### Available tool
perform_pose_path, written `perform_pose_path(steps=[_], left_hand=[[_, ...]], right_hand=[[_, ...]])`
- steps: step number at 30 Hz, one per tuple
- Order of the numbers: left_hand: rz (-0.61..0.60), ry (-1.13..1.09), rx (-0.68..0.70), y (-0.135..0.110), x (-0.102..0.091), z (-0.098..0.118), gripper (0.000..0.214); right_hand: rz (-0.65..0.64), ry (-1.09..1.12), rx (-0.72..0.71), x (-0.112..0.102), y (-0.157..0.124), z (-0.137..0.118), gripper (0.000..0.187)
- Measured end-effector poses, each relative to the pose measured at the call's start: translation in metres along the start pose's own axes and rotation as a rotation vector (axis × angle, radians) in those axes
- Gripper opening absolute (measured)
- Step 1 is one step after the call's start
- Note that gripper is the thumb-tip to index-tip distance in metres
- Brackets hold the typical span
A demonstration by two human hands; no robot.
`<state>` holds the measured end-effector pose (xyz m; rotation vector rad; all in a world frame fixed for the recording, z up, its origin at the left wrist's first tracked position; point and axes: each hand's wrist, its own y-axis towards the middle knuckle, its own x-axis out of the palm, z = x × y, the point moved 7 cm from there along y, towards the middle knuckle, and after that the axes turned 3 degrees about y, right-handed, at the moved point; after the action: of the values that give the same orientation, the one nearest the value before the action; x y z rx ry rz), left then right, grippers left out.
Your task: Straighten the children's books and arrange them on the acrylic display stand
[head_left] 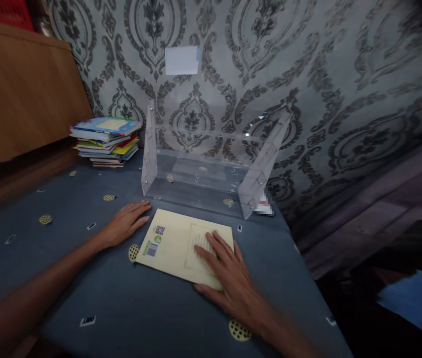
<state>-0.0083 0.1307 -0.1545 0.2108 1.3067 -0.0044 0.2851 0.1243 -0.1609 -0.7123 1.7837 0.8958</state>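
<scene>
A pale yellow book [173,243] lies flat on the dark blue tablecloth, its back cover up with a barcode and a QR code at the left end. My right hand [226,271] rests across the book's right part, fingers spread over the printed text and the thumb at the near edge. Just left of the book, my left hand [127,223] lies palm down on the cloth with fingers stretched out, not touching the book. Beyond both hands stands a clear acrylic rack [196,181] with see-through side panels and shelves.
A stack of several books [108,141] stands at the back left, near a wooden cabinet [24,89]. The patterned wall rises behind the rack, with a white card [181,60] on it. The tablecloth [151,313] ends along the right, where dark fabric hangs.
</scene>
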Motion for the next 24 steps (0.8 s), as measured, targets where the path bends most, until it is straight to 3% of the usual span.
perform_pose_path(steps=[4, 9, 14, 18, 24], left_hand=[[-0.002, 0.056, 0.003, -0.002, 0.001, 0.004, 0.064], [0.013, 0.070, 0.016, -0.001, 0.006, 0.007, 0.061], [0.097, 0.029, 0.001, 0.002, -0.001, 0.016, 0.057], [0.136, 0.063, 0.105, 0.016, -0.001, 0.052, 0.054], [0.003, 0.151, 0.342, 0.035, 0.026, 0.133, 0.063]], right_hand=[[0.019, -0.052, 0.005, -0.002, 0.009, 0.003, 0.058], [0.012, -0.080, -0.019, -0.020, 0.024, -0.001, 0.052], [0.014, -0.047, 0.045, -0.024, 0.052, 0.018, 0.043], [0.036, -0.082, 0.105, -0.011, 0.065, 0.036, 0.049], [0.055, -0.085, 0.098, -0.004, 0.055, 0.041, 0.049]])
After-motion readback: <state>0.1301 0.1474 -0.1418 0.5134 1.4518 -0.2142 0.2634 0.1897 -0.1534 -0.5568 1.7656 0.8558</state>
